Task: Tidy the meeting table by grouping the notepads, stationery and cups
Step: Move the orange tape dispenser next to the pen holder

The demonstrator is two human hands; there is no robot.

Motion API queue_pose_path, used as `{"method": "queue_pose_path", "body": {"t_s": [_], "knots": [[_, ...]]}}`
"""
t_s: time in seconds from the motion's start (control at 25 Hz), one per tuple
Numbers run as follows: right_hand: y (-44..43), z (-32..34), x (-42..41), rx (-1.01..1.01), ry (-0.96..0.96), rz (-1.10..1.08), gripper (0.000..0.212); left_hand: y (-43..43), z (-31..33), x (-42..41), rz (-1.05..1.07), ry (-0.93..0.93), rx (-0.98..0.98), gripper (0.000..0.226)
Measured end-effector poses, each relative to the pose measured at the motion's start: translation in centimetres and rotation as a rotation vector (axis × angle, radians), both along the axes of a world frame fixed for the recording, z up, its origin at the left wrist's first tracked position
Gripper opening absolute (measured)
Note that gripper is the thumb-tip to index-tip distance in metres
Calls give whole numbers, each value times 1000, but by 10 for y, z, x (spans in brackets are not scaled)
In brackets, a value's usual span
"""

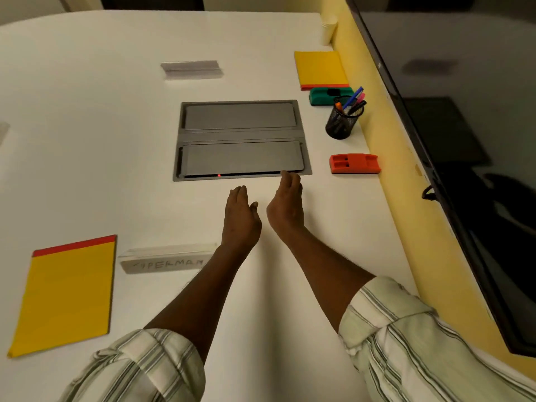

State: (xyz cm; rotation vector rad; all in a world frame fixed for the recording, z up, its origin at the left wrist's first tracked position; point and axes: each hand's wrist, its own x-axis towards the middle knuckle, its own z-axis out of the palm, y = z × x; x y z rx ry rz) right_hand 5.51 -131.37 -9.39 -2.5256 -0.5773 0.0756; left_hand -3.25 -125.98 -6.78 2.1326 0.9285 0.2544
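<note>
Over the white meeting table (pixel 87 111), seen from the head camera, we hold both hands out empty, side by side just short of the grey cable hatch (pixel 242 139) set into the tabletop. Our left hand (pixel 240 216) is flat and open, fingers together, gripping nothing; our right hand (pixel 285 203) is likewise open and loose, its fingertips reaching the hatch's near edge, though we cannot tell whether they touch it.

Most of the task's things are already gathered along the right edge by the yellow wall. A yellow notepad (pixel 320 69) lies farthest, with a green eraser (pixel 329 95) just at its near end and a black mesh pen cup (pixel 342 120) full of coloured pens beside that. An orange eraser (pixel 354 163) sits nearer to us, apart from the pen cup. White paper cups (pixel 329 30) stand stacked in the far right corner against the wall.

One piece remains out of place: a second yellow notepad (pixel 65 294) lies near left, well apart from the group, just beside a clear name plate (pixel 166 259). Another name plate (pixel 191 69) stands beyond the hatch.

We judge the grouping mostly done, with the hands between pickups. The next move likely calls for the left hand to swing left, lift the stray notepad by an edge, and carry it across to its twin.
</note>
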Motion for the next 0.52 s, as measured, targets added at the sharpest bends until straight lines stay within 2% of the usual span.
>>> {"method": "queue_pose_path", "body": {"t_s": [0.24,0.52], "knots": [[44,28,-81,189,66,173,41,39,24,-67,161,-33,53,47],[92,47,-174,259,186,426,40,97,26,-152,399,-37,134,46]]}}
